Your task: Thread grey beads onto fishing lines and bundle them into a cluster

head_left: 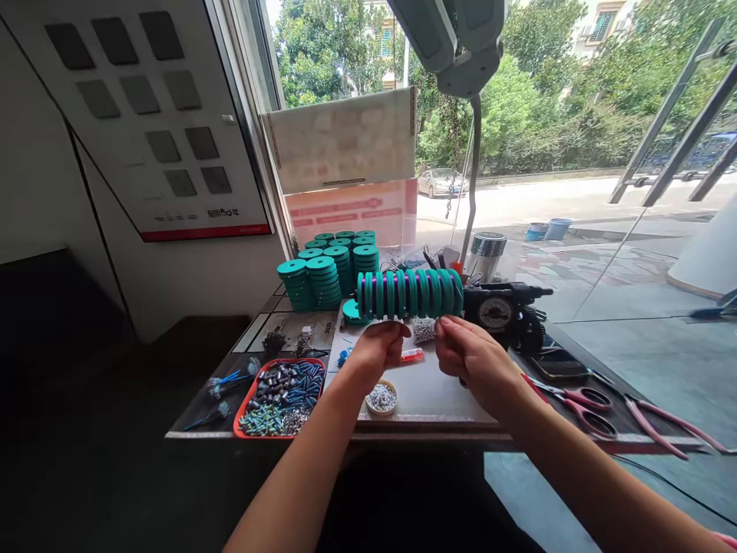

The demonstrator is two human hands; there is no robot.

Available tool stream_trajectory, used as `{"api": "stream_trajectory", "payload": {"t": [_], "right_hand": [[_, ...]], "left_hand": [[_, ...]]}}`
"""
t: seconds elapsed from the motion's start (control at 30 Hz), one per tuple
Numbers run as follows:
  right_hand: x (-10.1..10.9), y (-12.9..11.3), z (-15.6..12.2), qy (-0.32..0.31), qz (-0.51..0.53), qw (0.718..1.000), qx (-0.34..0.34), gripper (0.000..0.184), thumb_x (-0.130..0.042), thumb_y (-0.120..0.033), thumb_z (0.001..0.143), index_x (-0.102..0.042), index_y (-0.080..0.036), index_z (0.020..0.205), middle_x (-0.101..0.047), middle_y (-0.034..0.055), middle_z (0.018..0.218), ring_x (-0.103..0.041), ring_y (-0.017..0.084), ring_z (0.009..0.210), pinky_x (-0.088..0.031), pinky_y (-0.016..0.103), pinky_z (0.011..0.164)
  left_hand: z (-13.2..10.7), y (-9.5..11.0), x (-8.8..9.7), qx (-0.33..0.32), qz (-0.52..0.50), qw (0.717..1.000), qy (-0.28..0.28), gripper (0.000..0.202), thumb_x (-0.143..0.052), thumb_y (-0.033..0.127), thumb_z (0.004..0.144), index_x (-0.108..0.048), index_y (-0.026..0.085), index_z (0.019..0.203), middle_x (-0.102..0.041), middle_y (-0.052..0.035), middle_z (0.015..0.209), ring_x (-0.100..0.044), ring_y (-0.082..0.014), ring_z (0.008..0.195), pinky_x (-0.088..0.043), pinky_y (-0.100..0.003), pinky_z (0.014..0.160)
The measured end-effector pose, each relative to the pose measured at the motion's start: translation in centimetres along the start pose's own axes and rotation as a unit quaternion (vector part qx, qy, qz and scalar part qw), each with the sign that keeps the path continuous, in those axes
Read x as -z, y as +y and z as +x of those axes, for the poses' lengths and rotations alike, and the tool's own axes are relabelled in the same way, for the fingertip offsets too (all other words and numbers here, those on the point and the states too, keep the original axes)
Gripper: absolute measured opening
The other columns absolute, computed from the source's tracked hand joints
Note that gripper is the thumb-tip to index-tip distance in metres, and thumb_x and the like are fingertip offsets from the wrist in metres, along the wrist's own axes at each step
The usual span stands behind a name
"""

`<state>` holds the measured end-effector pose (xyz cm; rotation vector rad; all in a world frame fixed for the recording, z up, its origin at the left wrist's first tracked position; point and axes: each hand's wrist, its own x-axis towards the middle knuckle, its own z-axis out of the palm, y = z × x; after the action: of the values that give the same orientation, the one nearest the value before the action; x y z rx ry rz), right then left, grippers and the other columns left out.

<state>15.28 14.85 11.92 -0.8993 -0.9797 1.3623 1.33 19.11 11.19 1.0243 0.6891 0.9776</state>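
A row of green foam spools point(391, 296) sits side by side on a horizontal shaft, with purple showing between some of them. The shaft runs into a black device with a round dial point(496, 313) on the right. My left hand point(380, 346) is closed just below the middle of the row, thumb against the curled fingers. Below the row's right end, my right hand point(464, 353) pinches thumb and forefinger together. Whatever either hand holds is too fine to make out. Small white beads point(424, 330) lie between the hands, behind them.
Stacks of green spools point(319, 280) stand at the back left. A red tray point(238, 422) holds weights, springs and small parts. White beads fill a small round dish point(368, 407). Scissors point(593, 398), pink-handled pliers point(653, 426) and a phone point(561, 362) lie right. A lamp point(461, 46) hangs above.
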Motion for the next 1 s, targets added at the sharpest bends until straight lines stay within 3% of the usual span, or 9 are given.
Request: {"api": "stream_trajectory", "payload": {"t": [0.1,0.3,0.4,0.53,0.63,0.77,0.83,0.9,1.0], "right_hand": [[0.0,0.2,-0.3,-0.011,-0.01,1.0,0.004,0.034,-0.063,-0.046,0.067,-0.04,-0.021,0.06,-0.026,-0.0108,0.04,-0.015,0.003,0.036,-0.011,0.02,0.037],[-0.4,1.1,-2.4,-0.017,-0.042,0.999,0.025,0.043,-0.062,-0.053,0.071,-0.037,-0.021,0.058,-0.026,-0.0093,0.047,-0.017,0.005,0.041,-0.013,0.02,0.04],[-0.8,2.0,-3.9,-0.021,-0.069,0.997,0.038,0.046,-0.059,-0.058,0.073,-0.04,-0.02,0.055,-0.033,-0.0064,0.046,-0.026,0.007,0.043,-0.024,0.022,0.043],[-1.1,3.8,-6.1,-0.01,-0.099,0.994,0.049,0.045,-0.061,-0.061,0.071,-0.05,-0.02,0.056,-0.048,-0.0006,0.059,-0.044,0.014,0.06,-0.04,0.025,0.061],[-0.9,5.4,-7.8,-0.02,-0.08,0.996,-0.013,0.043,-0.062,-0.064,0.068,-0.061,-0.02,0.071,-0.06,0.0041,0.084,-0.054,0.02,0.084,-0.044,0.029,0.078],[-0.4,6.7,-9.4,-0.147,-0.041,0.983,-0.099,0.042,-0.055,-0.059,0.078,-0.065,-0.021,0.094,-0.061,0.008,0.107,-0.053,0.025,0.104,-0.039,0.034,0.092],[-0.3,7.0,-9.9,-0.195,-0.052,0.975,-0.095,0.042,-0.052,-0.059,0.079,-0.066,-0.022,0.092,-0.061,0.008,0.104,-0.055,0.024,0.098,-0.041,0.033,0.087],[-0.4,7.4,-10.2,-0.221,-0.08,0.97,-0.07,0.044,-0.049,-0.061,0.08,-0.064,-0.02,0.077,-0.059,0.0075,0.094,-0.054,0.021,0.087,-0.042,0.03,0.081],[-0.5,8.6,-10.7,-0.21,-0.111,0.971,-0.026,0.048,-0.043,-0.063,0.082,-0.054,-0.02,0.064,-0.052,0.0051,0.077,-0.049,0.019,0.075,-0.041,0.029,0.072]], "left_hand": [[-0.6,0.1,0.0,0.001,0.003,1.0,-0.003,0.033,-0.072,0.038,0.064,-0.05,0.015,0.055,-0.025,0.0106,0.042,-0.017,-0.0033,0.04,-0.013,-0.019,0.04],[-3.8,-0.3,-0.2,0.025,-0.02,0.999,-0.028,0.03,-0.068,0.036,0.068,-0.047,0.016,0.059,-0.024,0.0107,0.043,-0.015,-0.0036,0.04,-0.01,-0.021,0.042],[-5.7,-1.1,-0.2,0.051,-0.04,0.997,-0.05,0.029,-0.065,0.036,0.072,-0.046,0.017,0.061,-0.023,0.011,0.043,-0.014,-0.004,0.039,-0.011,-0.021,0.042],[-7.9,-2.8,-0.2,0.075,-0.059,0.994,-0.059,0.032,-0.065,0.039,0.072,-0.045,0.018,0.06,-0.024,0.0107,0.042,-0.016,-0.0048,0.038,-0.015,-0.022,0.041],[-9.3,-4.5,0.0,0.098,-0.056,0.992,-0.055,0.035,-0.066,0.045,0.07,-0.046,0.018,0.058,-0.029,0.0093,0.04,-0.019,-0.0055,0.036,-0.016,-0.023,0.04],[-10.9,-7.4,0.2,0.137,-0.047,0.988,-0.051,0.039,-0.068,0.05,0.068,-0.05,0.016,0.061,-0.036,0.0069,0.043,-0.025,-0.0062,0.038,-0.015,-0.023,0.04],[-11.8,-8.8,0.2,0.138,-0.055,0.988,-0.046,0.041,-0.073,0.051,0.062,-0.052,0.016,0.065,-0.041,0.0051,0.053,-0.033,-0.0071,0.046,-0.023,-0.022,0.045],[-12.5,-9.8,0.2,0.115,-0.053,0.991,-0.036,0.043,-0.074,0.053,0.059,-0.054,0.017,0.068,-0.046,0.0022,0.066,-0.043,-0.0106,0.059,-0.034,-0.024,0.057],[-13.3,-9.6,0.7,0.092,0.03,0.994,-0.053,0.036,-0.064,0.055,0.07,-0.06,0.019,0.075,-0.053,-0.0011,0.078,-0.052,-0.0181,0.08,-0.038,-0.03,0.077]]}}
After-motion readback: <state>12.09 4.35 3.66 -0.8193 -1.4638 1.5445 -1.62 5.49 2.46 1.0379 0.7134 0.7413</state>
